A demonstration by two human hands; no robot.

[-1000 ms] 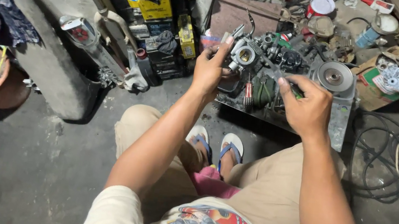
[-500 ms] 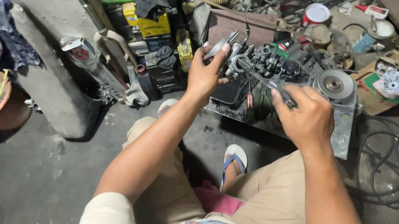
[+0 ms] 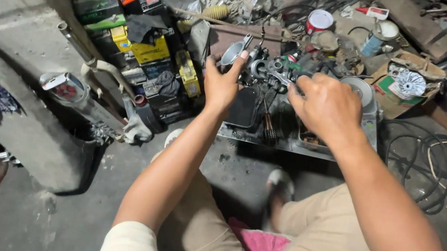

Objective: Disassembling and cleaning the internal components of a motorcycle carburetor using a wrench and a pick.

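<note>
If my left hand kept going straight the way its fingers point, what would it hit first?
The left hand already touches the grey metal engine part; straight beyond, probably the brown flat board, though depth is unclear.

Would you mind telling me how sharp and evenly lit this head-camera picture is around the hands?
Head view: even daylight, no glare; left hand and right hand sharp on the grey metal engine part; dark shadow under the tray; wide-angle bending at the edges.
</note>
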